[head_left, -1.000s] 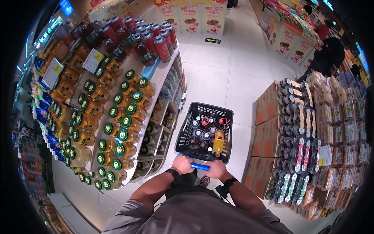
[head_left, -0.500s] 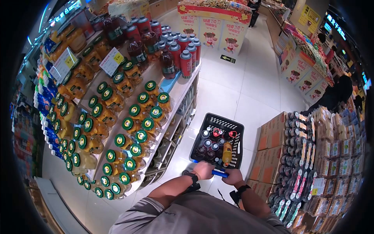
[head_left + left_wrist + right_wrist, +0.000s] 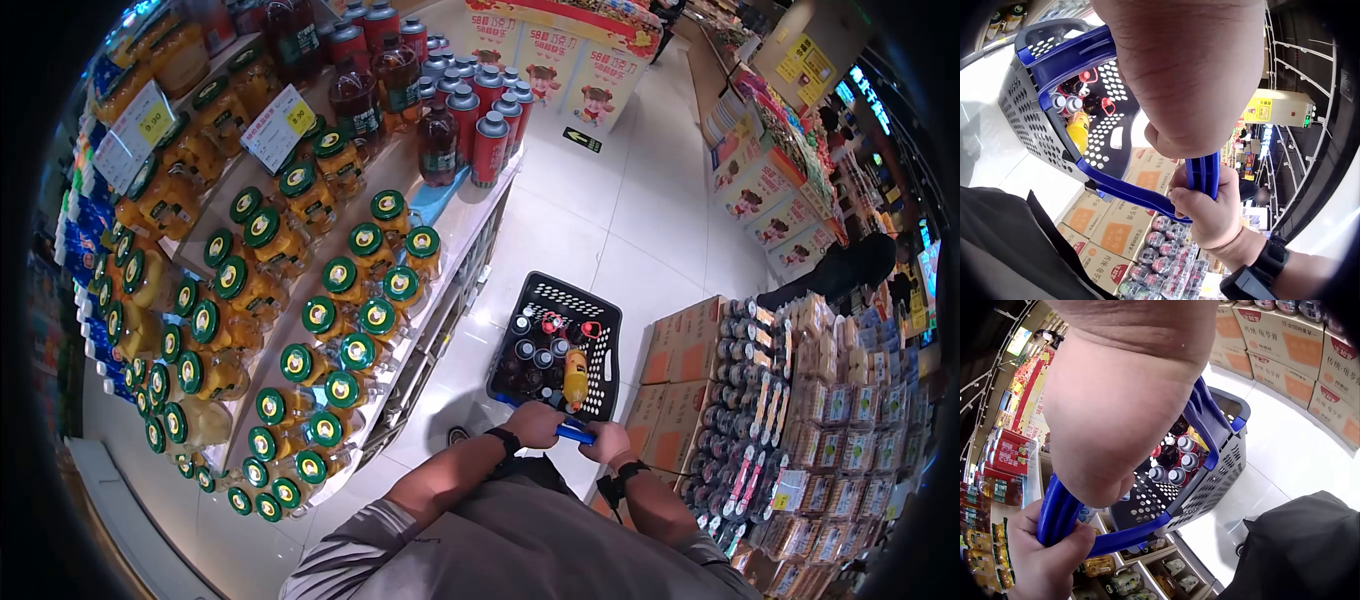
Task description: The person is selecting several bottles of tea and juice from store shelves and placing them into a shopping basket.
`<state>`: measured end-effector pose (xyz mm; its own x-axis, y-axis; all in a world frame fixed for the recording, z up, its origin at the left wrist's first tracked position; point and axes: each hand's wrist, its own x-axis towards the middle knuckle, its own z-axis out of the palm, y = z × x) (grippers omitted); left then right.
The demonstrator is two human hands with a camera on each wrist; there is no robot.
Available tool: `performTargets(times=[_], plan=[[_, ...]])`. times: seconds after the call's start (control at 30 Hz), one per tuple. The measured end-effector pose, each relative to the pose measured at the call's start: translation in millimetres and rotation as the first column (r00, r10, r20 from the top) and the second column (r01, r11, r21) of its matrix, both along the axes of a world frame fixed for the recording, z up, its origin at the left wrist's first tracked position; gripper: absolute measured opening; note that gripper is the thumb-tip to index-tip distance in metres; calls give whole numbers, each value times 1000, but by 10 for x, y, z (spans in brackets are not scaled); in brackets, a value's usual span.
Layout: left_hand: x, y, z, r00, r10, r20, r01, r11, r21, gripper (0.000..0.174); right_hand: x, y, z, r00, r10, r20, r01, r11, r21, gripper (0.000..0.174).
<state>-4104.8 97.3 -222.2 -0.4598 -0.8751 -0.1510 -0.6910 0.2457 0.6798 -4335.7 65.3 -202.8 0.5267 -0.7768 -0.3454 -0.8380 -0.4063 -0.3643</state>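
Both hands grip the blue handle [image 3: 575,432] of a black perforated basket [image 3: 612,372]. My left hand [image 3: 532,425] curls round the handle's left part, and my right hand [image 3: 606,442] holds its right end. Inside the basket stand several dark bottles with grey caps, two with red loops on top, beside an orange-yellow bottle [image 3: 576,376]. In the left wrist view the left hand [image 3: 1188,75] fills the upper middle, with the right hand [image 3: 1210,209] below on the blue bar [image 3: 1204,172]. The right wrist view shows the right hand [image 3: 1122,412] close up and the left hand [image 3: 1044,556] beyond.
A stepped shelf [image 3: 455,235] of green-lidded jars [image 3: 378,317] and red cans [image 3: 489,150] runs along the left. Stacked cartons [image 3: 684,345] and packaged goods [image 3: 845,400] stand at the right. Pale floor [image 3: 655,225] stretches ahead towards a display stand [image 3: 545,65] and a dark-clothed person [image 3: 850,270].
The view has shifted, so the jar shelf looks nearer and the basket sits further right than a second ago. Both hands have stayed on the handle.
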Motion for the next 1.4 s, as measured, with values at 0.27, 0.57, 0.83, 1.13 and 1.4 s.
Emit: performTargets(times=[0.27, 0.57, 0.83, 1.13, 1.4], plan=[[-2, -229, -13, 1000, -18, 16, 17, 999, 48, 22, -8, -247, -23, 1000, 30, -5, -30, 1000, -5, 28], [-43, -581, -126, 1000, -1, 21, 3, 995, -99, 18, -68, -645, -79, 1000, -15, 17, 14, 999, 41, 25], [-172, -936, -70, 998, 65, -10, -66, 975, -212, 21, -226, -1081, -23, 986, 30, 166, -36, 999, 31, 23], [-301, -1503, 129, 991, 130, 10, -123, 956, -266, 21, -433, -1699, -85, 952, 111, 286, -145, 984, 102, 28], [-401, -1836, 281, 987, 148, 66, -132, 969, -211, 21, -518, -2113, -39, 912, 167, 375, -264, 938, 224, 26]])
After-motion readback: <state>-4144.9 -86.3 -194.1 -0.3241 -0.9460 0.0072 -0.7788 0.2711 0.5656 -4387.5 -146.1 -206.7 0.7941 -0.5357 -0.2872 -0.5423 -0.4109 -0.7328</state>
